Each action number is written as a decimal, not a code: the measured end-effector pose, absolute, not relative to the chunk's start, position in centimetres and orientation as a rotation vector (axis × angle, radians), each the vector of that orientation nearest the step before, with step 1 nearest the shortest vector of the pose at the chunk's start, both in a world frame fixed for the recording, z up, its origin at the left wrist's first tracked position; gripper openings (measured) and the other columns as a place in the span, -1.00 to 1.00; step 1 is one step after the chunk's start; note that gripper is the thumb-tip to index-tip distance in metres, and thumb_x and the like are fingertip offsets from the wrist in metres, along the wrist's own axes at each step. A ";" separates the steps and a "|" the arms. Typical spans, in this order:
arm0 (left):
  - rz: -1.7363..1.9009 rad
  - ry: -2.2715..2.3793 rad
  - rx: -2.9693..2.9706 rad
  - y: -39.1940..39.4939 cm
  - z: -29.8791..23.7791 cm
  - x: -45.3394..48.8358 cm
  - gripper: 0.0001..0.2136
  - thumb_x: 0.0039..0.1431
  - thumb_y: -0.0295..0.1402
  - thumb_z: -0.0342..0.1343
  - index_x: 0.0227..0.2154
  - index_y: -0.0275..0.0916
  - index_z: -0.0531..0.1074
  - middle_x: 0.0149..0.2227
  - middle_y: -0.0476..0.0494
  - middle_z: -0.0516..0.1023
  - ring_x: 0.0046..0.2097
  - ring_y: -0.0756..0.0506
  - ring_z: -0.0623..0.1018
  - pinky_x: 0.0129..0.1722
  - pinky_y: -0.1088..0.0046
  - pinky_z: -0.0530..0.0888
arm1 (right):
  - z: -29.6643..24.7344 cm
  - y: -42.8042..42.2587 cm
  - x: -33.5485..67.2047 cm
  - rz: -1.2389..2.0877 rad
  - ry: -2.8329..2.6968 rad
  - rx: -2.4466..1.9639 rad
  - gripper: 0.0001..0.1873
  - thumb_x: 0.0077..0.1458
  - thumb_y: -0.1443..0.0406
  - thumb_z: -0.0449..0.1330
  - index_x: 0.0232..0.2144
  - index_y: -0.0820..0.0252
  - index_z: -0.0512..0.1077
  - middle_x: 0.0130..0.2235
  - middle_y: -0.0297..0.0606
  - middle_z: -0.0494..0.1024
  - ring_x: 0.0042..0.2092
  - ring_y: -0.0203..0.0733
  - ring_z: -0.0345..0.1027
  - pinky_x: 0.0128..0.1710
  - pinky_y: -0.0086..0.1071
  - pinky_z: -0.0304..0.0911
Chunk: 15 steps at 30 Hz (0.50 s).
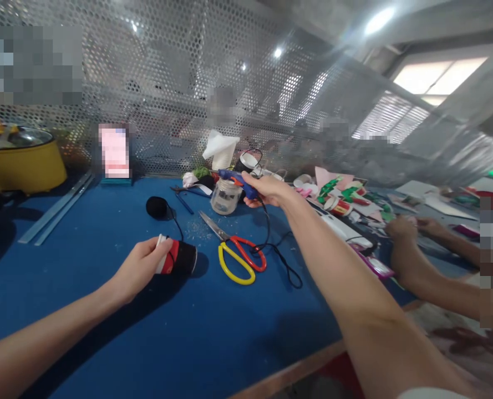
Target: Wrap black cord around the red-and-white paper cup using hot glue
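Note:
My left hand (144, 263) is closed around a paper cup (182, 257), tipped on its side, with black yarn wound over much of its red and white wall. A strand runs from the cup to a ball of black yarn (157, 207) lying behind it. In my right hand (267, 189) is a blue glue gun (246, 186) with an orange trigger, held at a clear jar (225, 198); whether it touches the jar I cannot tell. Its dark cord hangs to the table. Between my hands lie large scissors (233, 249) with one red and one yellow handle.
On the blue table (146, 343), clear sticks (59, 208) and a yellow pot (21, 160) are at left. A phone (115, 152) leans near the perforated metal screen (158, 83). Craft scraps (341, 199) crowd the right, near a co-worker's hands (404, 224).

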<state>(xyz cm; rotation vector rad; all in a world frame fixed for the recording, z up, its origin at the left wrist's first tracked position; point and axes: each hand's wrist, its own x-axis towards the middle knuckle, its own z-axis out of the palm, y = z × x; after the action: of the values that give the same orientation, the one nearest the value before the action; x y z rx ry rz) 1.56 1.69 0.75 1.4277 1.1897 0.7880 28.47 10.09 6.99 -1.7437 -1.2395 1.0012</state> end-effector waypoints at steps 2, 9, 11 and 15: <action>0.787 1.191 1.428 1.7 0.8 1.6 -0.69 -0.05 -0.10 -0.11 -0.57 -0.30 0.26 -0.60 0.04 0.24 -0.54 0.06 0.20 -0.54 0.54 0.13 | 6.8 10.2 28.0 1.014 -1.236 -1.723 -0.72 -0.11 0.16 0.11 -0.62 0.29 0.25 -0.73 -0.28 0.36 -0.68 -0.33 0.25 -0.69 -0.45 0.25; 0.793 1.188 1.460 1.8 0.6 1.6 -0.68 -0.04 -0.11 -0.13 -0.53 -0.31 0.28 -0.59 0.03 0.23 -0.54 0.05 0.21 -0.53 0.53 0.15 | 6.3 9.2 27.1 0.811 -1.217 -1.528 -0.83 -0.04 0.32 0.06 -0.60 0.29 0.22 -0.71 -0.40 0.31 -0.71 -0.45 0.18 -0.76 -0.57 0.16; 0.791 1.193 1.467 1.7 0.7 1.6 -0.68 -0.04 -0.10 -0.14 -0.53 -0.30 0.27 -0.60 0.04 0.22 -0.55 0.05 0.20 -0.54 0.53 0.14 | 6.5 8.2 26.6 0.757 -1.227 -1.444 -0.85 -0.03 0.29 0.04 -0.55 0.27 0.22 -0.66 -0.41 0.33 -0.67 -0.45 0.21 -0.69 -0.55 0.21; 0.776 1.231 1.493 1.7 1.0 1.6 -0.67 -0.03 -0.10 -0.15 -0.56 -0.30 0.25 -0.62 0.05 0.20 -0.56 0.06 0.18 -0.56 0.54 0.13 | 7.0 4.7 25.3 0.686 -1.347 -1.169 -0.88 -0.07 0.30 0.08 -0.46 0.28 0.27 -0.52 -0.33 0.40 -0.50 -0.38 0.31 -0.48 -0.49 0.27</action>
<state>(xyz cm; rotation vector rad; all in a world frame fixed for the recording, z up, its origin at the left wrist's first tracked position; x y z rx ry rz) 1.61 1.74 0.97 1.4932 1.2308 0.7760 25.35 4.67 7.00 -1.1694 -1.3470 0.6860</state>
